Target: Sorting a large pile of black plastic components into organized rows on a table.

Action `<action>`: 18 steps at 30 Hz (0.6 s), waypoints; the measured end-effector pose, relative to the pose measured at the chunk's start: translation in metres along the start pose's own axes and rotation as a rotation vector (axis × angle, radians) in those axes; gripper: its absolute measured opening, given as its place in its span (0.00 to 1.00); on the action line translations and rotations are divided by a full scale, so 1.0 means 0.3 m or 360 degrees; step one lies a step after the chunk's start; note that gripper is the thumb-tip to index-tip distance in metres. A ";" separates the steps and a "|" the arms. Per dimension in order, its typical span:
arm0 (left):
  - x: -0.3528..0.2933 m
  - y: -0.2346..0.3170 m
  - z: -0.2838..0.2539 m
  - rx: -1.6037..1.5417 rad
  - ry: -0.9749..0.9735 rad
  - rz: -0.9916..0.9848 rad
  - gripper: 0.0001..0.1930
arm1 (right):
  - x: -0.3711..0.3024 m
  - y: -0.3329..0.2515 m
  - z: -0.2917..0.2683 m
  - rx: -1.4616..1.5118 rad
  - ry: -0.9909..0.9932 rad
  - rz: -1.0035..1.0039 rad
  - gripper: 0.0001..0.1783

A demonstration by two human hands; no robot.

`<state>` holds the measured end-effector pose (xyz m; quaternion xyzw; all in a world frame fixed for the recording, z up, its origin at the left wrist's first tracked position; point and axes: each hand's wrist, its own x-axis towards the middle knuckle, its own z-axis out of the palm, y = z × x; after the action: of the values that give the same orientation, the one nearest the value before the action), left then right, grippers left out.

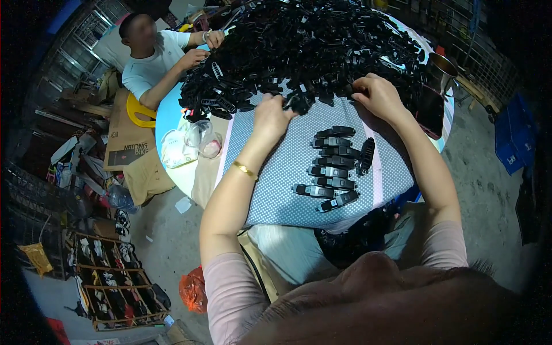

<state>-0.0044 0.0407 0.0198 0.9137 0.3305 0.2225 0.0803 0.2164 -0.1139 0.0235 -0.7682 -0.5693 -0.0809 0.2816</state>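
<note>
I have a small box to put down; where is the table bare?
The cloth lies bare between the left forearm and the laid-out black parts, and between those parts and the right forearm. Crowded: the far side, under the black heap, and the left edge, with its clear cups and packet.

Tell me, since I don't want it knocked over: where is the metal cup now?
In the head view, the metal cup is at the table's right edge, beside the pile of black parts and just beyond the dark phone.
</note>
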 end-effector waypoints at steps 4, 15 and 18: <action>0.013 0.018 0.023 -0.0300 0.0169 0.0253 0.18 | -0.003 0.010 0.012 -0.0084 0.0049 -0.0054 0.14; 0.018 -0.040 -0.013 0.0133 -0.0003 0.0207 0.19 | -0.001 0.000 0.082 -0.0255 0.0034 -0.0131 0.16; 0.011 -0.035 -0.028 0.0418 0.0082 0.0189 0.20 | 0.003 0.008 0.087 -0.0316 0.0038 -0.0189 0.14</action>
<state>-0.0119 0.0509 0.0252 0.9283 0.3040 0.2051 -0.0616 0.2139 -0.1001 0.0015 -0.7562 -0.5995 -0.1626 0.2057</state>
